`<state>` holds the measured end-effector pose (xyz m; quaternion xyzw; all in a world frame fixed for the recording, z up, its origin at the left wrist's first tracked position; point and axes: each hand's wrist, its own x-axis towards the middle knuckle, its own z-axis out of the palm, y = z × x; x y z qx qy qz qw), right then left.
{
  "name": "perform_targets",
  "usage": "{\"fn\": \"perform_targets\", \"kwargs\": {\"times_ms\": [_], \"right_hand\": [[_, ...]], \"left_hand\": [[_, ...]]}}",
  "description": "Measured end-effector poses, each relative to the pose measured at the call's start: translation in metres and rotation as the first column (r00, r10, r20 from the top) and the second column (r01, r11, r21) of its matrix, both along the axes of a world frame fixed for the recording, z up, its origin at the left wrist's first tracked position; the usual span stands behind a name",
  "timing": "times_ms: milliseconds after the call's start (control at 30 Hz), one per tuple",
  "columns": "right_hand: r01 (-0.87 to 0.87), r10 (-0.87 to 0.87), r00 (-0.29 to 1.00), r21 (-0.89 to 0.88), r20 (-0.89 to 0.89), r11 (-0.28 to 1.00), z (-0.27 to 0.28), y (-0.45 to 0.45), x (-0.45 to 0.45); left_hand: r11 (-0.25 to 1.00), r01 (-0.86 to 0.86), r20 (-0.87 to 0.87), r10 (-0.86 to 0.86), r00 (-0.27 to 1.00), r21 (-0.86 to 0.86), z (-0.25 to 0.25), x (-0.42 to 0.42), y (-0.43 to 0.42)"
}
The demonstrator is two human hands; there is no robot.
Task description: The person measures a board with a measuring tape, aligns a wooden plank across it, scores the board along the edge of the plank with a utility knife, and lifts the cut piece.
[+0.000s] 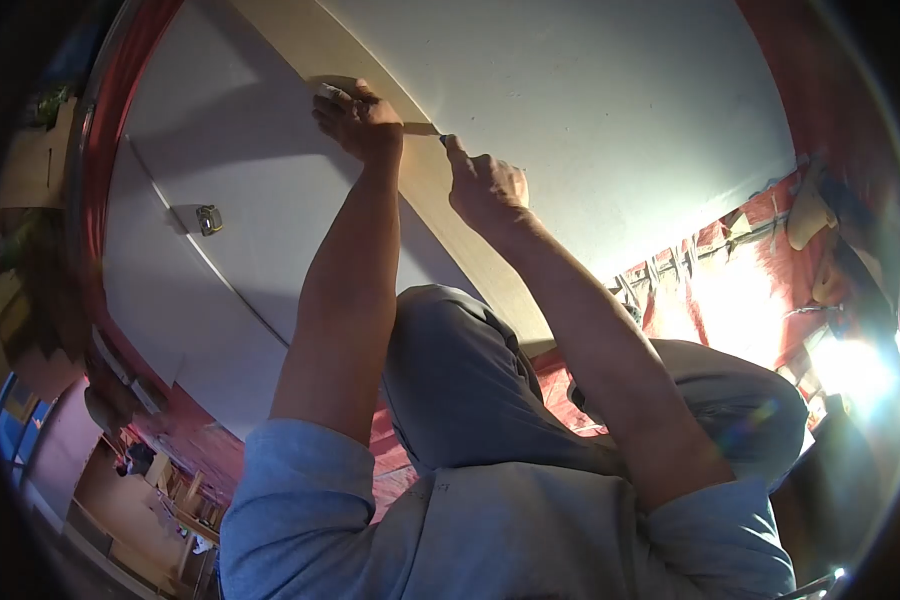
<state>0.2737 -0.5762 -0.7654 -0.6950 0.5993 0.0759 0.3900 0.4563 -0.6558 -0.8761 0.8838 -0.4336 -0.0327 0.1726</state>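
Note:
A long pale wooden strip (440, 215) lies diagonally across a large white panel (610, 90). On the strip's upper part, my left hand (360, 122) presses down with bent fingers around a small whitish object that I cannot make out. My right hand (488, 188) is closed on the handle of a thin-bladed tool (425, 129). The blade lies over the strip and points toward my left wrist. Most of the handle is hidden in my fist.
A tape measure (208, 219) sits on the panel at the left, beside a long thin straight strip (205, 262). Red sheeting (760, 250) borders the panel. A bright lamp (852, 370) glares at the right. My bent legs (460, 370) are close to the panel's near edge.

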Motion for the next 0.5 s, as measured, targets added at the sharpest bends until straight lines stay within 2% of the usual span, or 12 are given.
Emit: {"fn": "perform_targets", "kwargs": {"times_ms": [33, 67, 133, 200, 233, 300, 333, 400, 433, 467, 500], "right_hand": [[-0.012, 0.012, 1.0, -0.02, -0.008, 1.0, -0.001, -0.002, 0.002], [-0.016, 0.016, 1.0, -0.042, -0.022, 0.999, 0.0, -0.002, 0.001], [0.011, -0.013, 0.999, -0.049, -0.038, 0.999, 0.003, -0.001, -0.005], [0.018, -0.015, 0.997, -0.044, 0.071, 0.999, -0.001, 0.007, -0.009], [0.033, -0.032, 0.999, -0.057, 0.008, 0.998, 0.0, 0.017, -0.007], [0.03, -0.029, 0.999, -0.016, 0.028, 0.999, 0.003, 0.024, -0.009], [0.043, -0.043, 0.998, -0.004, 0.046, 0.999, 0.007, 0.022, -0.01], [0.059, -0.059, 0.998, -0.004, 0.025, 0.998, 0.01, 0.025, -0.01], [0.052, -0.051, 0.998, -0.033, 0.029, 0.998, 0.009, 0.027, -0.011], [0.048, -0.045, 0.998, -0.068, 0.039, 0.997, 0.006, 0.031, -0.015], [0.041, -0.039, 0.999, -0.101, 0.027, 0.994, 0.0, 0.048, -0.023]], "left_hand": [[0.998, -0.005, 0.2, 0.018, 0.98, -0.066, -0.018, 0.003, -0.004], [0.998, 0.003, 0.193, 0.011, 0.981, -0.07, -0.033, 0.01, -0.003], [0.996, 0.024, 0.245, -0.002, 0.969, -0.088, -0.024, 0.007, -0.007], [0.982, 0.091, 0.224, -0.053, 0.973, -0.165, -0.022, 0.011, -0.012], [0.976, 0.115, 0.347, -0.044, 0.937, -0.186, -0.034, 0.016, -0.013], [0.978, 0.123, 0.582, -0.001, 0.813, -0.17, -0.063, 0.027, -0.007], [0.98, 0.115, 0.584, 0.001, 0.812, -0.162, -0.058, 0.027, -0.001], [0.989, 0.073, 0.291, -0.034, 0.956, -0.126, -0.039, 0.018, -0.003], [0.996, 0.059, 0.073, -0.054, 0.996, -0.065, -0.015, 0.015, -0.002], [0.996, 0.06, 0.074, -0.054, 0.996, -0.069, -0.015, 0.014, -0.004], [0.983, 0.109, 0.265, -0.067, 0.962, -0.146, -0.032, 0.018, -0.005]]}}
